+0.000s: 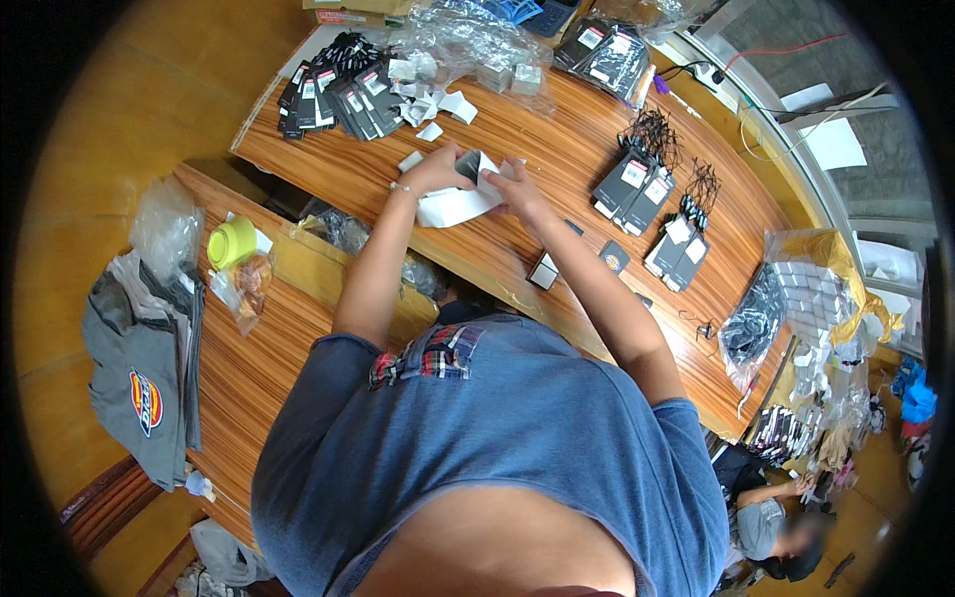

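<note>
Between my two hands is a curled white paper strip [460, 206] with a grey inner side; it may be label backing, but I cannot tell. My left hand [436, 171] pinches its upper left side. On the right side my right hand [515, 187] grips the same strip, with thumb and fingers closed on it. Crumpled white paper scraps [430, 105] lie just beyond my hands. Beside them at the far left sits a bunch of black hang tags [368, 99] with white stickers.
More stacked black tags [634, 187] with dark strings lie at the right, with another stack [678, 253] nearer me. Clear plastic bags [468, 45] cover the far side. A yellow-green tape roll [232, 242] and grey garments [139, 348] are on the left. Another person [771, 532] works at lower right.
</note>
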